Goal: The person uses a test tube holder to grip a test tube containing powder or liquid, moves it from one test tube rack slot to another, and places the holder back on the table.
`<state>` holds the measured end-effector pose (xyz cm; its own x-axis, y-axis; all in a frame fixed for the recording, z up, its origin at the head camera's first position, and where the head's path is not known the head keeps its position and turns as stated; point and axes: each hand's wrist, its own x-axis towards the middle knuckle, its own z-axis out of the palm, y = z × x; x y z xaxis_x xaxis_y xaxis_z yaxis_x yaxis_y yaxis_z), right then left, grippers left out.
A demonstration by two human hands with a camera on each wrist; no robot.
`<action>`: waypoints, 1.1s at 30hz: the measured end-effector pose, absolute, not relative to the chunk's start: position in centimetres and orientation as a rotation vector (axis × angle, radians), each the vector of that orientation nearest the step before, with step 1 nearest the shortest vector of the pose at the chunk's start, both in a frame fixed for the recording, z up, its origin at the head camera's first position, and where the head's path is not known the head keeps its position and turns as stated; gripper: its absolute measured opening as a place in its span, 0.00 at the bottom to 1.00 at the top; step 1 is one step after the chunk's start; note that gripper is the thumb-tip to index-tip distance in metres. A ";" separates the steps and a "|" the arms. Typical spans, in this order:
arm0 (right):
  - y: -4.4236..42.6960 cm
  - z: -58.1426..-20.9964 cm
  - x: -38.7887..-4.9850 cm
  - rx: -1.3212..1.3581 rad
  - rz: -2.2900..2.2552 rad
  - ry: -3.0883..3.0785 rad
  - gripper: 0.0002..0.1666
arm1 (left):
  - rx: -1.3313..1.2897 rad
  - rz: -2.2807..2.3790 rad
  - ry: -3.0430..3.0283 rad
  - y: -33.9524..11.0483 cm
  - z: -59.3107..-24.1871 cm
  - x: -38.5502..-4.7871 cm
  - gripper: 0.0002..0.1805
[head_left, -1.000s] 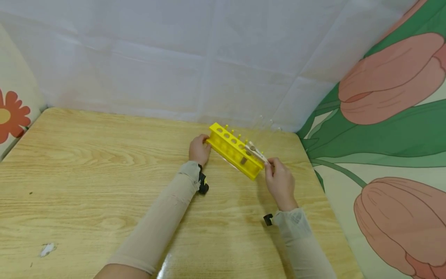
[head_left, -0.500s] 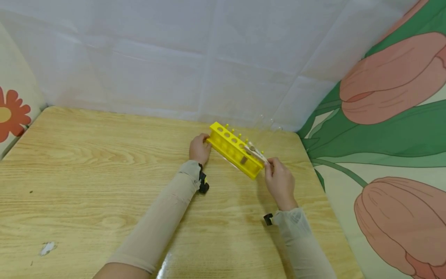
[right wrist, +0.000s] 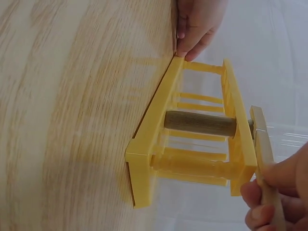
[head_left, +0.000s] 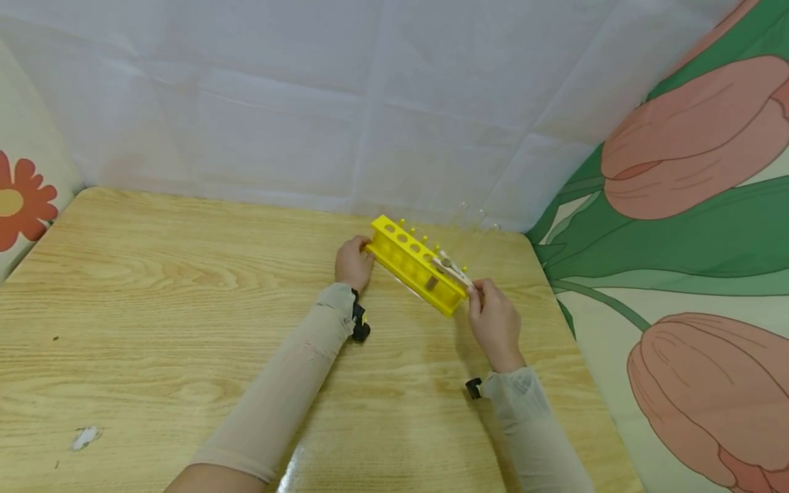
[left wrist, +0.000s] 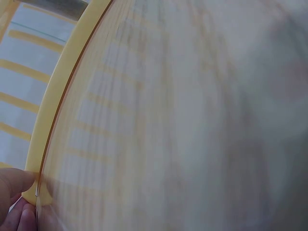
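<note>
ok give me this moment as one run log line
left grip: pinches yellow rack end | right grip: holds wooden clamp at rack top | brown cylinder: in rack | clear tubes: behind rack

Looks like a small, makeshift booth indoors, screened on three sides. Backed by a creased white sheet [head_left: 246, 103], flanked on the right by a tulip-print hanging [head_left: 709, 219] and on the left by a pale panel marked with a red-orange flower [head_left: 26, 198]. Furnished with a wood-grain bench [head_left: 185, 308], set close against the sheet and worn to a pale chip [head_left: 85, 438] at one spot. Carries a touch of the laboratory in a yellow test-tube rack [head_left: 403, 263], a wooden test-tube clamp [right wrist: 262, 139] and faint clear tubes [head_left: 481, 218]. Hard to tell whether within a home, school or lab.
</note>
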<state>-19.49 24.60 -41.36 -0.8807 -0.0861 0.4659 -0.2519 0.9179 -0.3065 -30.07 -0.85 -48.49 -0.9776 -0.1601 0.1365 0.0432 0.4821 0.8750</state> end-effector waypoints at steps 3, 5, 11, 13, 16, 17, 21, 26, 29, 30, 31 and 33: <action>24.6 -41.4 -19.5 0.243 0.506 -2.617 0.12 | 0.098 -1.505 -2.527 -0.9 -48.4 -30.0 0.17; 24.6 -41.5 -19.5 0.236 0.509 -2.615 0.12 | 0.100 -1.505 -2.529 -0.9 -48.4 -30.0 0.17; 24.7 -41.8 -19.6 0.214 0.521 -2.601 0.11 | 0.106 -1.501 -2.536 -0.9 -48.3 -30.0 0.17; 24.7 -41.9 -19.7 0.214 0.519 -2.586 0.10 | 0.106 -1.500 -2.532 -0.9 -48.3 -29.9 0.17; 24.7 -42.1 -19.8 0.213 0.510 -2.566 0.10 | 0.103 -1.494 -2.526 -0.9 -48.3 -29.9 0.17; 24.7 -42.1 -19.8 0.212 0.507 -2.560 0.10 | 0.101 -1.492 -2.526 -0.9 -48.3 -29.9 0.17; 24.6 -42.1 -19.8 0.211 0.497 -2.555 0.09 | 0.105 -1.501 -2.532 -0.9 -48.2 -29.8 0.18; 24.6 -42.0 -19.8 0.218 0.485 -2.561 0.09 | 0.113 -1.508 -2.534 -0.9 -48.2 -29.8 0.18; 24.7 -42.0 -19.8 0.221 0.482 -2.560 0.08 | 0.109 -1.503 -2.525 -0.9 -48.2 -29.8 0.17; 24.7 -42.0 -19.8 0.224 0.483 -2.559 0.08 | 0.108 -1.501 -2.524 -0.9 -48.2 -29.8 0.17; 24.7 -42.0 -19.8 0.228 0.483 -2.558 0.08 | 0.108 -1.500 -2.524 -0.9 -48.2 -29.8 0.17; 24.7 -41.9 -19.8 0.236 0.485 -2.553 0.07 | 0.109 -1.501 -2.527 -0.9 -48.1 -29.8 0.17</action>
